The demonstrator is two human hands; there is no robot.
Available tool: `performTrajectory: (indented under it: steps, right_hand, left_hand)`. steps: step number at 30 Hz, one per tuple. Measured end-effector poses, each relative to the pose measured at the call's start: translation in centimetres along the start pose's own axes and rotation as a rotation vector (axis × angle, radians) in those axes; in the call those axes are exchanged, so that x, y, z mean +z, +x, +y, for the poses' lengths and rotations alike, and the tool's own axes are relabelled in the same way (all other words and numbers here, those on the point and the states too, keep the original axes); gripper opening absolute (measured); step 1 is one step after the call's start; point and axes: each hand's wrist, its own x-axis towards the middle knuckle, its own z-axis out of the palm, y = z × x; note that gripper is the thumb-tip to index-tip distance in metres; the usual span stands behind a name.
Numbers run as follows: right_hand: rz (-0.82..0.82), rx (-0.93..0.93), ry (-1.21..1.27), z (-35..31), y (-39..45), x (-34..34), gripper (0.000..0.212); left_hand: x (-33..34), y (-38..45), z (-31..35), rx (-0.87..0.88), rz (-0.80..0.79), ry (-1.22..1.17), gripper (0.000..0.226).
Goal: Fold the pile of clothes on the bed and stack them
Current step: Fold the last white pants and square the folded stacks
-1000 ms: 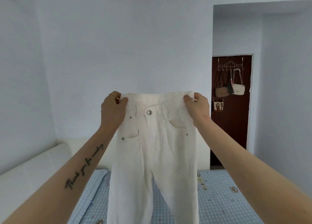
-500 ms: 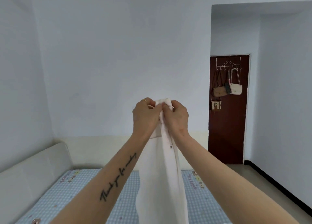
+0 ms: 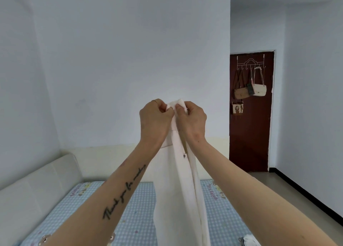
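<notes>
Trousers (image 3: pixel 178 180), white, folded lengthwise, hang over the bed (image 3: pixel 133 225). Left hand (image 3: pixel 155 119) and right hand (image 3: pixel 193 120) touch, fingers pinching the waistband.

A cursive tattoo (image 3: pixel 124 191) runs along the inner left forearm (image 3: pixel 104 205), below the left hand (image 3: pixel 155 120); it begins "Thank you", and the words after that are too small to make out. Small pink lettering is printed on the checked bed sheet (image 3: pixel 137 225) under that forearm, but it cannot be read.
</notes>
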Motion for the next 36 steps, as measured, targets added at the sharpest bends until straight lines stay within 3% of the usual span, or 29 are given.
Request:
performTrajectory:
  steps: [4,8,11,12,13,15,16,17,18,23,31,36]
  right_hand:
    - [-0.102,0.025,-0.032,0.1,-0.5,0.4,0.028]
    - [-0.407,0.053,-0.047,0.7,-0.8,-0.4,0.029]
    - [-0.353,-0.021,-0.101,1.0,-0.5,-1.5,0.025]
    - [-0.341,-0.029,-0.08,1.1,-0.5,-1.9,0.023]
    - [-0.35,-0.031,-0.034,1.2,-0.4,-2.3,0.023]
    - [-0.396,-0.038,0.079,1.4,-0.6,-3.0,0.024]
    - [-0.408,-0.043,0.126,1.4,-0.7,-3.4,0.023]
    - [-0.41,-0.043,0.159,1.5,-0.9,-3.7,0.022]
    - [-0.404,-0.039,0.167,1.7,-1.2,-4.0,0.02]
    - [-0.417,0.115,-0.099,4.6,-2.4,-7.0,0.03]
    - [-0.481,0.282,-0.055,4.1,-2.8,-14.1,0.042]
    - [-0.265,0.072,-0.038,3.0,-1.8,-19.3,0.055]
  left_hand:
    - [-0.1,0.5,-0.1,-0.062,-0.032,0.017,0.018]
    - [-1.1,1.8,-0.8,-0.282,-0.293,-0.18,0.032]
    - [-2.2,2.4,-0.8,-0.095,-0.369,-0.155,0.02]
    - [-2.7,2.8,-0.8,0.039,-0.354,-0.039,0.013]
    - [-3.3,3.4,-0.7,0.16,-0.379,0.097,0.024]
    - [-3.9,4.5,-0.3,0.223,-0.63,0.331,0.057]
    - [-4.0,4.7,-0.1,0.205,-0.761,0.422,0.053]
    - [-3.9,4.7,0.2,0.21,-0.848,0.494,0.035]
    - [-3.7,4.7,0.3,0.252,-0.858,0.553,0.018]
    - [-2.5,4.8,2.5,0.432,-0.817,0.524,0.038]
    - [2.4,4.0,9.1,0.602,-0.919,0.561,0.034]
    - [5.4,2.8,13.9,0.675,-0.925,0.557,0.033]
